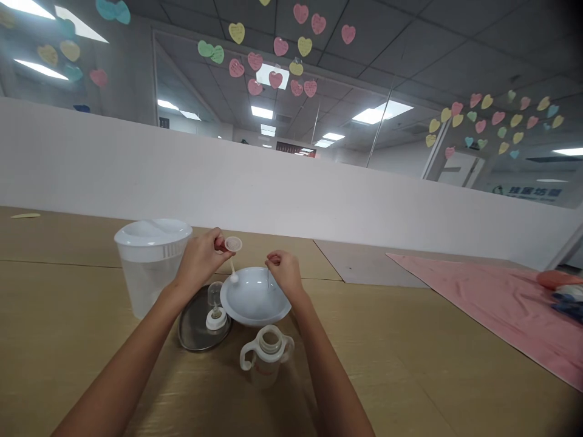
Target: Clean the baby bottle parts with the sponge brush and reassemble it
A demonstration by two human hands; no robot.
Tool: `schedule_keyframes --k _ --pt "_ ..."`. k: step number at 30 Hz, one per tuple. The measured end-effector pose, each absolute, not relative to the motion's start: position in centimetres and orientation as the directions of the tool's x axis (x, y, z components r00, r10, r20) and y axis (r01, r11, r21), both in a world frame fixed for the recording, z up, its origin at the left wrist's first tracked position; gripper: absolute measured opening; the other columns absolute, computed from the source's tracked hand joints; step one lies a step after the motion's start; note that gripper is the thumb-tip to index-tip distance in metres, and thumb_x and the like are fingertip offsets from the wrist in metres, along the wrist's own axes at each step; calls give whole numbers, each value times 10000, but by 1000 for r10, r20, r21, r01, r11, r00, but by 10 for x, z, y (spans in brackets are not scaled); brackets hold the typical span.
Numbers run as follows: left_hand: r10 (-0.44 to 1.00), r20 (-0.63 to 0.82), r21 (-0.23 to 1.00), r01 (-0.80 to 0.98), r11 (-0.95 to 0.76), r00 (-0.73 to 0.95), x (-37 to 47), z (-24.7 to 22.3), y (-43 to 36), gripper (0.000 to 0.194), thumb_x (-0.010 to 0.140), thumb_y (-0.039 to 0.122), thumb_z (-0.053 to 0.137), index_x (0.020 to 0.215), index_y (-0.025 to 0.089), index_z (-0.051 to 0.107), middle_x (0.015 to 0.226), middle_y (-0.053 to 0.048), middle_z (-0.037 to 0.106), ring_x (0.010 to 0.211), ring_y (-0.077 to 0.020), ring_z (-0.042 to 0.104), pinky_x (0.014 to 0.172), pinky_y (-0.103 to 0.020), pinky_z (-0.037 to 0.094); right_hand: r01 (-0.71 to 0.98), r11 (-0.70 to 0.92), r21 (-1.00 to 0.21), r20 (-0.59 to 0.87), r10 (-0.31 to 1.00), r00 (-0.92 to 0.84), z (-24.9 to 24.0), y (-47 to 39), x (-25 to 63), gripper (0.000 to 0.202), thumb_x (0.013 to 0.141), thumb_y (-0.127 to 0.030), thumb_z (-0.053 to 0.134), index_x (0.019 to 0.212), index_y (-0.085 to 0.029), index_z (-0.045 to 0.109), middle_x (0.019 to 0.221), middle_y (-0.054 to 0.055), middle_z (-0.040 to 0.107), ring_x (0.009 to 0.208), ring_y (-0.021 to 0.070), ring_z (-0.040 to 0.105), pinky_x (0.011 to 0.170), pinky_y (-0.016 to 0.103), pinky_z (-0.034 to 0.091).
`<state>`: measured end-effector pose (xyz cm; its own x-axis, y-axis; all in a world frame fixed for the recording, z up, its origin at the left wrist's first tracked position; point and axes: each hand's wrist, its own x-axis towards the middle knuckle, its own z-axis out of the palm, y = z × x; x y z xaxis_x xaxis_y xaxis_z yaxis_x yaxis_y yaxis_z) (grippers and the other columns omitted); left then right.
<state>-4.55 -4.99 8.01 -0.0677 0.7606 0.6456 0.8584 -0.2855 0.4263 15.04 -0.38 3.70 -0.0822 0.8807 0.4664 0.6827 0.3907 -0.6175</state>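
Pinched in my left hand (204, 255) is a small round cup-like piece (234, 244), held above the back left rim of a white bowl (255, 297). My right hand (283, 270) is closed over the bowl's right side, gripping a thin dark stick (268, 278) that points down into it. A white spoon (234, 273) leans at the bowl's left rim. On a round grey tray (194, 331) lie a white bottle collar with teat (216, 318) and a clear cap (215, 294). An uncapped bottle with two handles (266, 358) stands in front of the bowl.
A lidded translucent bucket (146, 285) stands left, behind my left forearm. A pink cloth (483, 297) covers the right side, with a bundle (565, 291) at its far edge. A low white wall (273, 194) runs behind.
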Motion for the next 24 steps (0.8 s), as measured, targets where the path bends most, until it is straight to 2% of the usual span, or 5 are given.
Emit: schedule_keyframes --k 6,10,13,20,24 --pt "757 646 439 857 -270 -92 -44 85 -57 285 660 356 562 608 211 322 565 58 473 526 -115 437 513 -216 281 682 387 -621 434 894 -113 33 2 157 276 852 -265 402 764 -166 643 755 34 672 674 129 615 619 212 439" --pt "769 638 396 876 -274 -48 -38 91 -62 221 681 301 520 611 210 331 578 49 488 540 -118 448 514 -218 282 694 357 -625 391 913 -118 26 4 159 290 857 -247 398 702 -145 621 730 47 664 626 110 595 584 190 410" --pt "763 644 375 891 -256 -52 -38 93 -62 249 687 333 529 613 212 325 582 43 501 544 -126 457 519 -224 287 697 345 -629 356 924 -137 18 6 157 270 846 -222 420 655 -141 593 700 51 658 599 101 585 564 180 398" --pt "791 611 384 880 -279 -16 -42 93 -62 244 669 306 558 613 211 340 596 45 541 568 -133 495 517 -222 282 630 370 -682 375 917 -133 19 15 153 258 899 -214 256 845 -163 503 763 26 646 536 70 585 511 166 411" --pt "785 617 319 896 -308 50 -40 90 -63 190 686 267 521 600 207 362 561 40 499 532 -127 466 499 -230 248 554 419 -719 460 885 -73 34 5 155 243 919 -284 215 850 -196 430 653 -17 607 462 73 555 458 167 388"
